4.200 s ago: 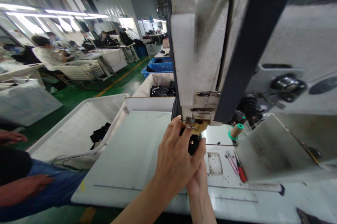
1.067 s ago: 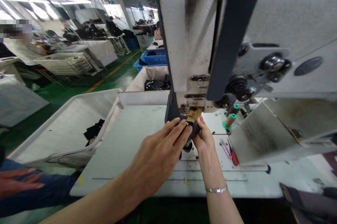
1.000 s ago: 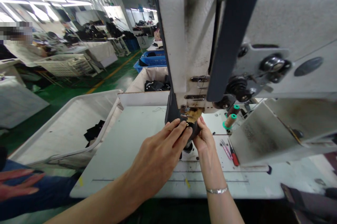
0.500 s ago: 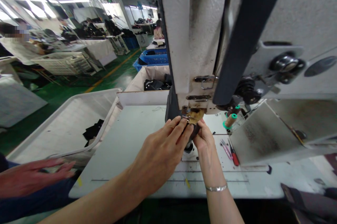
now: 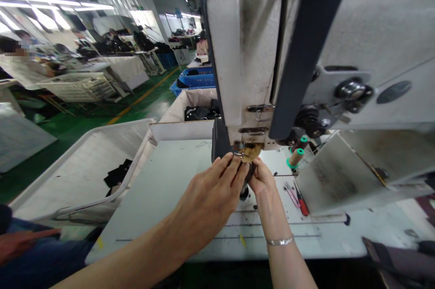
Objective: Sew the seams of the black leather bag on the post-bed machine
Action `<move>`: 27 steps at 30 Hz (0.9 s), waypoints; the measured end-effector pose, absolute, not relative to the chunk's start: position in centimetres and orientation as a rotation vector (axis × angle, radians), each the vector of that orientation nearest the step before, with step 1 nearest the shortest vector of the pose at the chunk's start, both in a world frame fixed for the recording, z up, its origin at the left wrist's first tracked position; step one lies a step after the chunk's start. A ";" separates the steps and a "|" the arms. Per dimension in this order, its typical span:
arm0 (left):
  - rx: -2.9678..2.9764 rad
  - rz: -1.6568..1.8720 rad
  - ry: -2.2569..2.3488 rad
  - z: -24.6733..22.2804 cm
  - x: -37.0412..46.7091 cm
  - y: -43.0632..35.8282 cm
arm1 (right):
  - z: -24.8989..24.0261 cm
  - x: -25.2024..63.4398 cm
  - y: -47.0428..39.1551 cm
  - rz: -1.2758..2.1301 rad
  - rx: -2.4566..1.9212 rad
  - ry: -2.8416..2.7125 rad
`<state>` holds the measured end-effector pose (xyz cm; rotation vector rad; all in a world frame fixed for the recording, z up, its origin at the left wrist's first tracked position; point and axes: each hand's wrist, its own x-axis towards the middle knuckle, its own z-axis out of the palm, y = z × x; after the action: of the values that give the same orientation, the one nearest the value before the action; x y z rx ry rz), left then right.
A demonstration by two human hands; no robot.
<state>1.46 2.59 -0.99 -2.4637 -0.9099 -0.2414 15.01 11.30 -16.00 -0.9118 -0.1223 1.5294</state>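
A large grey sewing machine [image 5: 227,62] stands in front of me, with a black piece [image 5: 252,171] under its needle area. My left hand [image 5: 217,189] lies over the near left side of this piece, its fingers close together and pressed on it beside the brownish presser part [image 5: 250,153]. On the right side, my right hand [image 5: 263,178] grips the edge of the same black piece, fingertips partly hidden behind it. A silver bracelet [image 5: 280,241] is on my right wrist.
Pink snips [image 5: 291,195] and a red-handled tool [image 5: 302,205] lie right of my hands, near thread spools [image 5: 296,156]. A white bin [image 5: 84,157] holds black pieces at left. Another person's hand [image 5: 23,243] shows at lower left; a seated person [image 5: 23,67] is farther back.
The view has shifted slightly. The other person's hand at lower left has moved left and down. My hands keep their places on the black piece.
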 end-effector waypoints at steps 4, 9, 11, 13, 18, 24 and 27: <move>-2.619 -0.353 -0.941 -1.3 0.0 3.6 | -15.1 15.8 8.5 1.234 -1.110 -0.185; -2.829 -0.647 -1.222 -1.0 -1.9 4.4 | -10.7 13.1 4.3 0.927 -1.075 -0.477; -2.925 -0.703 -1.295 -0.5 -2.9 4.8 | -9.1 11.4 3.7 0.969 -0.998 -0.591; -3.026 -0.658 -1.276 0.2 -4.1 6.0 | -8.4 10.3 3.8 0.999 -0.959 -0.558; -3.035 -0.153 -0.743 0.7 -5.3 12.6 | -8.9 10.0 4.5 0.979 -0.994 -0.514; -3.122 0.013 -0.400 -0.4 -2.3 18.1 | -8.6 10.4 4.1 1.035 -0.994 -0.470; -3.131 -0.007 -0.358 -0.6 -1.9 18.3 | -8.2 10.5 4.0 1.084 -0.942 -0.434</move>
<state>-1.90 18.31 -0.56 -3.1308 -0.3583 -0.0066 10.50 3.97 -8.19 -0.9425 -0.4340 1.0845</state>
